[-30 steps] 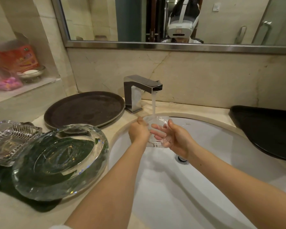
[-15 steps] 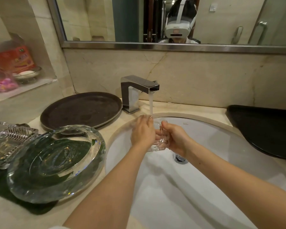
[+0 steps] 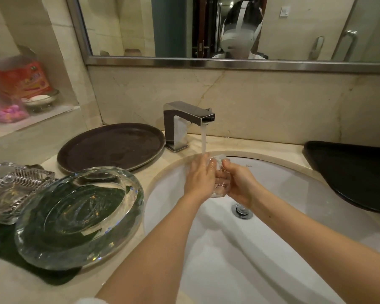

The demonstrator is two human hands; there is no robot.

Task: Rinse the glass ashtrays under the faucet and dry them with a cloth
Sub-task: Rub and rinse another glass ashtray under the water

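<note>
Over the white sink (image 3: 294, 249), a small clear glass ashtray (image 3: 220, 185) is held on edge under the running stream from the chrome faucet (image 3: 184, 121). My right hand (image 3: 239, 183) grips it from the right, thumb on top. My left hand (image 3: 199, 177) lies against its left face with fingers straight up, water running over them. On the counter at left, a large round glass ashtray (image 3: 79, 218) rests on a dark green cloth (image 3: 7, 244). A square ribbed glass ashtray (image 3: 11, 189) sits beside it.
A round brown tray (image 3: 112, 148) lies behind the large ashtray, left of the faucet. A black tray (image 3: 355, 172) sits on the counter at right. The wall niche at left holds a red box (image 3: 20, 77), a soap dish and pink items. A mirror hangs above.
The ashtray has turned from facing up under the stream to standing on edge between my hands. My left hand has gone from a curled grip to straight fingers against the glass.
</note>
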